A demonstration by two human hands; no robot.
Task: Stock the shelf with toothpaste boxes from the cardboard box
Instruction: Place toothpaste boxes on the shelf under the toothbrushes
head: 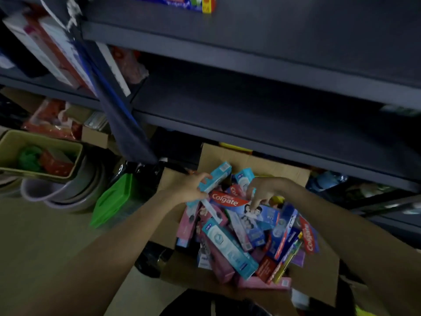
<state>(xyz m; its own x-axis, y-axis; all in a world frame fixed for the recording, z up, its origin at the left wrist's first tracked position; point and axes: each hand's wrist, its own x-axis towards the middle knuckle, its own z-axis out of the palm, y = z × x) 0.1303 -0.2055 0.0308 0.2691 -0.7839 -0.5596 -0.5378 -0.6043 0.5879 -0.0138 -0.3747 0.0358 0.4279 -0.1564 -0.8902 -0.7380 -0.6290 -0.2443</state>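
The cardboard box (pixel 230 156) sits on the floor below the dark shelf (pixel 262 106), flaps open, and it is heaped with toothpaste boxes lying every way. The left hand (pixel 193 187) grips a teal carton (pixel 215 176) at the box's far left corner, fingers curled round it, the carton tilted up and out of the heap. The right hand (pixel 265 191) reaches into the middle of the box, and its fingertips pinch the upper edge of a red-and-blue Colgate carton (pixel 245 207) that lies on top of the pile. Judging from this, the task is at an early stage: the box looks nearly full, the shelf board straight above it shows bare dark surface, and only one toothpaste pack (pixel 189 3) shows on the board higher up, at the top edge of the view. Almost all the stocking seems left to do.

The cartons are long, thin, square-ended sleeves of glossy printed card, in teal, pink, red and blue; they look light and slippery, apt to slide over one another. The cardboard box is plain matt brown board with soft, bent flaps. The shelf is smooth dark-grey sheet, metal by the look, with a thick front lip.

Left of the box lie a green plastic lid (pixel 114 199), stacked pale basins (pixel 68 190) and an olive tub (pixel 41 153) with small goods inside
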